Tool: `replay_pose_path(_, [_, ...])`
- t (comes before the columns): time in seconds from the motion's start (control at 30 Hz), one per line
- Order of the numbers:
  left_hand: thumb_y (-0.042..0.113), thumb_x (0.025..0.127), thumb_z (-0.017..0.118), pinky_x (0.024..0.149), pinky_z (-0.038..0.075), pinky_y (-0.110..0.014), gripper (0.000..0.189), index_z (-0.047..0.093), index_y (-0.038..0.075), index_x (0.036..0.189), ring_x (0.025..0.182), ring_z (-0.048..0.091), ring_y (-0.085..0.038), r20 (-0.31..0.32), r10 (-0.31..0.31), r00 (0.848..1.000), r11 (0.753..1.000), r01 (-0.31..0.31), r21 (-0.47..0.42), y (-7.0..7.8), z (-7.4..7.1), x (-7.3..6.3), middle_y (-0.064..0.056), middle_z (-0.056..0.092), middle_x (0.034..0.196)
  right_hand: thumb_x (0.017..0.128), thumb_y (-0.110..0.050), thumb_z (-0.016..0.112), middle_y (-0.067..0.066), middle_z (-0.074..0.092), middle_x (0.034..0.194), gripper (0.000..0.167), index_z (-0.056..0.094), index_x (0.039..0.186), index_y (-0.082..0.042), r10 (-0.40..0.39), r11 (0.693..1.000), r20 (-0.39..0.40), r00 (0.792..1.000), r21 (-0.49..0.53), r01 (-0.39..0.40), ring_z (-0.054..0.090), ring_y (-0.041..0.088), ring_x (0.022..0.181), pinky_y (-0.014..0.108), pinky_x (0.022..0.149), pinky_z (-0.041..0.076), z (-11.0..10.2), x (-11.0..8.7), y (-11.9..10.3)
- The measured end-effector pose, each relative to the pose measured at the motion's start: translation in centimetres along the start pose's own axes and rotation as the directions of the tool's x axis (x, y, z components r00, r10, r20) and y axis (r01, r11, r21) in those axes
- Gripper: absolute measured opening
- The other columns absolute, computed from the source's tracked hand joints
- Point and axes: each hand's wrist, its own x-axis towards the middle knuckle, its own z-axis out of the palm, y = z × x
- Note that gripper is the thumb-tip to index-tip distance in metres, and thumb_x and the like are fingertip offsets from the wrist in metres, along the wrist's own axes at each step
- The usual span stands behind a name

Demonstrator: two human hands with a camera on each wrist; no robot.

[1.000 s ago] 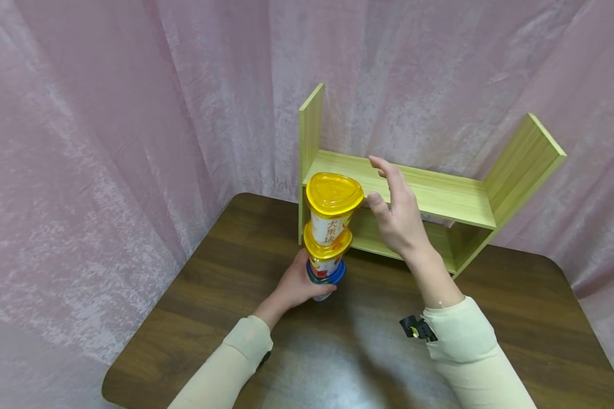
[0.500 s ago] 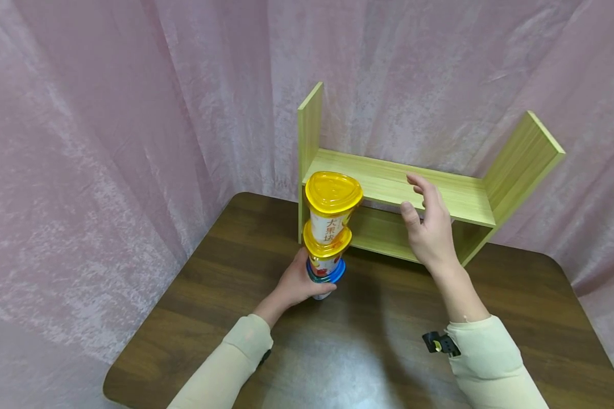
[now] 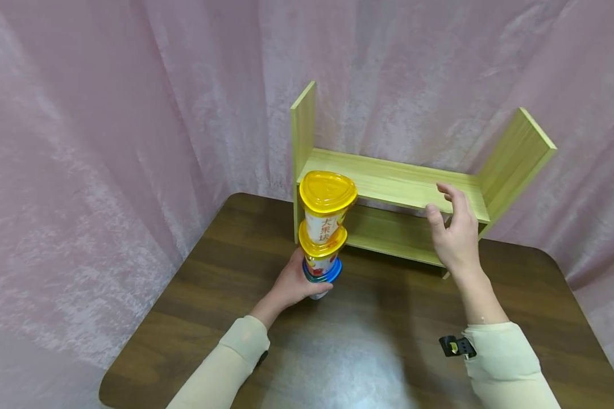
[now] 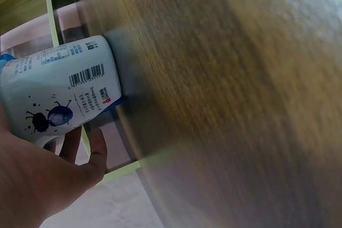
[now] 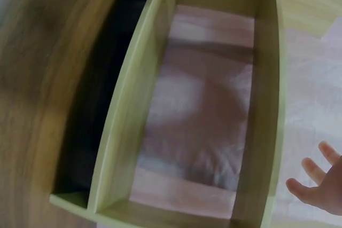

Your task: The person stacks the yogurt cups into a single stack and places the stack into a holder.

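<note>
Three stacked white cups, yellow- and blue-lidded (image 3: 323, 232), stand before the pale-green wooden shelf (image 3: 389, 177); my left hand (image 3: 289, 287) grips the bottom cup (image 4: 61, 92), my right hand's (image 3: 457, 237) relaxed fingers hold nothing; tilting could topple the rest.

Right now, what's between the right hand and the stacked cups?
Nothing: in the head view the stretch from the right hand to the stacked cups is bare, with only the shelf showing beyond it.
</note>
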Motion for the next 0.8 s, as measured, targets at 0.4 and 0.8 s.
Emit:
replay_pose_path(0.4, [0.029, 0.072, 0.094, 0.106, 0.045, -0.045, 0.097, 0.031, 0.029, 0.147, 0.122, 0.055, -0.018, -0.003, 0.002, 1.0, 1.0, -0.002, 0.01, 0.1, -0.7, -0.1, 0.005, 0.049, 0.136, 0.096, -0.044, 0.056, 0.023, 0.058, 0.132, 0.058, 0.058, 0.134, -0.001, -0.016, 0.999, -0.168, 0.986, -0.034, 0.011, 0.048, 0.043, 0.124, 0.061, 0.101, 0.035, -1.2, 0.0, 2.3])
replay_pose_path(0.8, [0.031, 0.072, 0.094, 0.106, 0.045, -0.045, 0.098, 0.031, 0.027, 0.147, 0.122, 0.055, -0.019, 0.006, -0.008, 1.0, 1.0, 0.008, 0.011, 0.3, -0.7, -0.3, 0.003, 0.048, 0.137, 0.089, -0.036, 0.058, 0.01, 0.065, 0.109, 0.049, 0.066, 0.118, 0.003, -0.017, 0.994, -0.415, 0.91, -0.109, -0.031, 0.06, 0.033, 0.105, 0.033, 0.087, 0.041, -2.7, -0.5, 3.2])
